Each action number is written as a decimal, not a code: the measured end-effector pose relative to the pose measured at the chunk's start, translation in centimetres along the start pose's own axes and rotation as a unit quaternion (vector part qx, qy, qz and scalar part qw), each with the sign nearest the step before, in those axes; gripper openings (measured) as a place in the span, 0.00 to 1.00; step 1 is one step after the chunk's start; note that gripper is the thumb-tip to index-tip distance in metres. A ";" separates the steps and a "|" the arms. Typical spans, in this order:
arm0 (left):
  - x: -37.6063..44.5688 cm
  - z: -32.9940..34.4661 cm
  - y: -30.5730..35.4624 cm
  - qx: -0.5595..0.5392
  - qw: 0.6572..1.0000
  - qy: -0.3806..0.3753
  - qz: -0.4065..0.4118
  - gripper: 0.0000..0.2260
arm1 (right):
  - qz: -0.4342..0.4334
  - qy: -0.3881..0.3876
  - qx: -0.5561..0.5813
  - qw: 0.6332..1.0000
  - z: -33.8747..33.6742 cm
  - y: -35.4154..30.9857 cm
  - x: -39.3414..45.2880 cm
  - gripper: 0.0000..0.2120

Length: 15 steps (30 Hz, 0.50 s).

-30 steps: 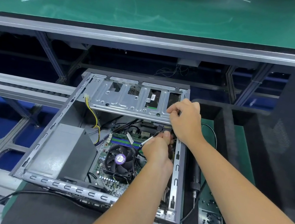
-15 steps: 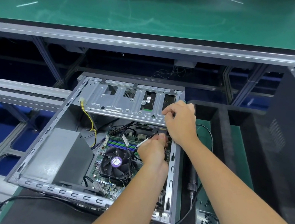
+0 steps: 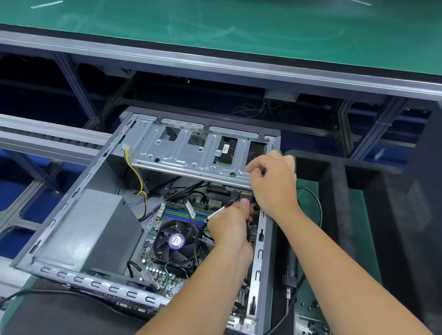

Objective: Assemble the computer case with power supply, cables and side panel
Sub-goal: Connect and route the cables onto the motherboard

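Grey sheet metal frames the open computer case (image 3: 258,265), which lies on its side at the centre of the frame, its side panel not yet fitted. Nearest the camera, two bare forearms rise from the lower edge. The left hand (image 3: 228,226) is curled, pinching a thin black cable (image 3: 215,216) with a pale sleeve, just above the black round cooling fan (image 3: 176,240) on the green motherboard (image 3: 166,271). Just beyond, the right hand (image 3: 272,180) grips the right end of the silver perforated drive bracket (image 3: 187,152), its fingers curled over the edge. Compared with a second ago, both hands sit in nearly the same spot, the left one nudged slightly toward a connector under the bracket, which suggests the cable is being seated there. The grey box-shaped power supply (image 3: 90,230) fills the case's lower left, with yellow wires (image 3: 135,176) trailing above it. A dark electric screwdriver (image 3: 290,271) lies right of the case. Farthest, a green conveyor surface (image 3: 241,14) spans the top.
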<state>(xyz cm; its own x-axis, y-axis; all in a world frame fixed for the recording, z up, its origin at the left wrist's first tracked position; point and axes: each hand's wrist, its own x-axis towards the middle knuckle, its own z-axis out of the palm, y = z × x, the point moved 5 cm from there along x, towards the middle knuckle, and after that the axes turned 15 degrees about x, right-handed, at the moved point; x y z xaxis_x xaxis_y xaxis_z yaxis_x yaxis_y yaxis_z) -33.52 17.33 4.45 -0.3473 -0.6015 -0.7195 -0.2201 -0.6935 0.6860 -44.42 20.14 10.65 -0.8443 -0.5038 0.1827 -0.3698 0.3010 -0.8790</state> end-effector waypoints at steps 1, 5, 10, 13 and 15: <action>-0.1 0.0 0.0 -0.005 1.000 0.003 -0.001 0.08 | 0.001 0.000 0.001 1.000 0.0 0.0 0.0 0.14; 0.2 0.1 0.0 -0.004 1.000 0.009 -0.003 0.09 | 0.003 0.001 0.002 1.000 0.1 0.0 -0.1 0.14; 0.3 0.2 -0.1 0.011 1.000 -0.011 0.005 0.07 | 0.001 0.001 -0.006 1.000 0.0 -0.1 -0.1 0.14; 0.4 0.2 -0.3 0.002 1.000 -0.004 0.006 0.02 | 0.006 -0.003 -0.009 1.000 0.0 0.0 0.0 0.14; 0.5 0.2 -0.4 0.019 1.000 -0.010 0.010 0.05 | 0.005 -0.004 -0.007 1.000 0.0 0.1 0.0 0.14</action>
<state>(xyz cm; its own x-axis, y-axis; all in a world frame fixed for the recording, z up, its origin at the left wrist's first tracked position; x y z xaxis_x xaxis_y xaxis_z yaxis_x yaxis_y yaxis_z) -33.83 17.37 3.85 -0.3702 -0.6062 -0.7039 -0.2468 -0.6663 0.7036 -44.47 20.16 10.56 -0.8450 -0.5071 0.1700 -0.3663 0.3171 -0.8748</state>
